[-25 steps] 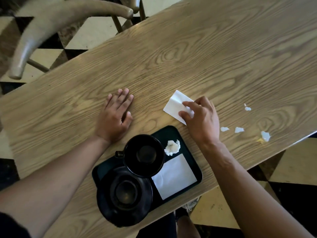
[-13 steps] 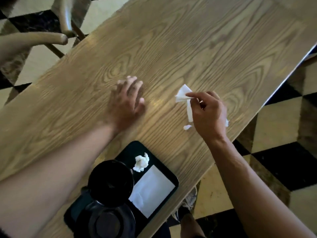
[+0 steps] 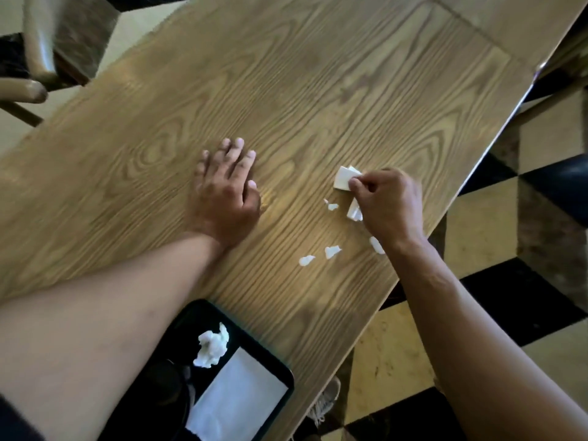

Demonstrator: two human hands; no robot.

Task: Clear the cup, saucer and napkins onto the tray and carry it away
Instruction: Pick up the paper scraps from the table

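Observation:
My right hand (image 3: 386,203) pinches a folded white napkin (image 3: 343,178) just above the wooden table (image 3: 302,90), near its right edge. Small torn white scraps (image 3: 332,251) lie on the wood below that hand. My left hand (image 3: 226,189) rests flat on the table with fingers spread, holding nothing. A black tray (image 3: 273,361) sits at the near edge with a crumpled napkin (image 3: 211,345) and a flat white napkin (image 3: 238,396) on it. My left forearm hides most of the black cup (image 3: 171,386); the saucer is out of sight.
A wooden chair (image 3: 35,58) stands beyond the table's far left corner. The table's right edge drops to a black and cream chequered floor (image 3: 509,281). A shoe (image 3: 324,402) shows under the near edge.
The view has swung right and down, pushing the tray to the bottom left. My right hand moved with the napkin to the scraps near the right edge. My left hand stayed flat.

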